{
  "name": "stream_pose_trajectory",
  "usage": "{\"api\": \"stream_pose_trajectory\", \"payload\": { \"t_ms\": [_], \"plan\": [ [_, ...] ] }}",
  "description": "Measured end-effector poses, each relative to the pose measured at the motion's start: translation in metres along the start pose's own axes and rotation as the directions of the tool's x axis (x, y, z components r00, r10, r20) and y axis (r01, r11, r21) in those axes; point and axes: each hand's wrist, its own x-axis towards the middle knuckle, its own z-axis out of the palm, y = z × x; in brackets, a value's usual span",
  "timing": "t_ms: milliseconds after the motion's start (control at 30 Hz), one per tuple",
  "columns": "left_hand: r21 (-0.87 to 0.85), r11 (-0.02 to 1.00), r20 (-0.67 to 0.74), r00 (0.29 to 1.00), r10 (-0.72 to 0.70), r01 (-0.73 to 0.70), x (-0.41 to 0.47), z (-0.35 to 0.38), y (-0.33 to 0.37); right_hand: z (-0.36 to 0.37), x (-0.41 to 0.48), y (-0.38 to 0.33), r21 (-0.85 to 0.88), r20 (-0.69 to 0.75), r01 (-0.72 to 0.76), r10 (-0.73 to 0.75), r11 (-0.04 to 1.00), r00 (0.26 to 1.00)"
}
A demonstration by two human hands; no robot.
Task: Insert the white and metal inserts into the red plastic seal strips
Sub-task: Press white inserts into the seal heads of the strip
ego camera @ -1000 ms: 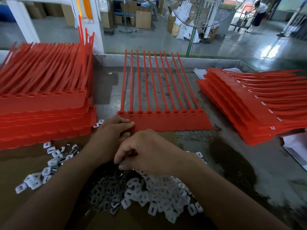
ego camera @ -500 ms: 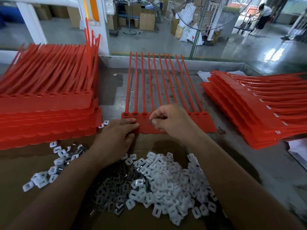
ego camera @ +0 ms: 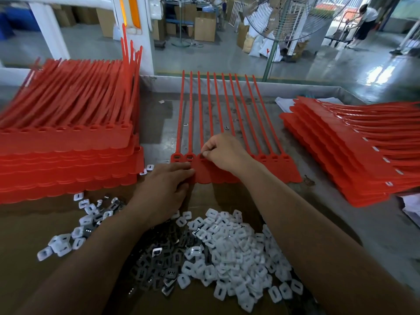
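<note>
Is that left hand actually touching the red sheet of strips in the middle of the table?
Touching. The head view shows the left hand with its fingers lying flat on the near edge of the red sheet.

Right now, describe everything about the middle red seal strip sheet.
The sheet is glossy red plastic: ten joined strips, lying flat on the metal table, thin tails pointing away, flat tabs nearest. The left hand presses its near-left tabs; the right hand pinches an insert at the third socket from the left.
</note>
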Motion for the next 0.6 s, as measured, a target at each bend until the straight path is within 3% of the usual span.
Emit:
{"api": "stream_pose_trajectory", "payload": {
  "t_ms": [267,600],
  "plan": [
    [0.003,1.000,0.004,1.000,0.003,-0.003,-0.001,-0.001,0.001,0.007,0.011,0.001,-0.142,0.015,-0.025,0.027,0.990,1.000],
    [0.021,1.000,0.022,1.000,-0.007,0.007,0.000,0.000,0.000,0.008,0.012,0.003,-0.011,-0.051,-0.091,0.090,0.996,0.995]
  ]
}}
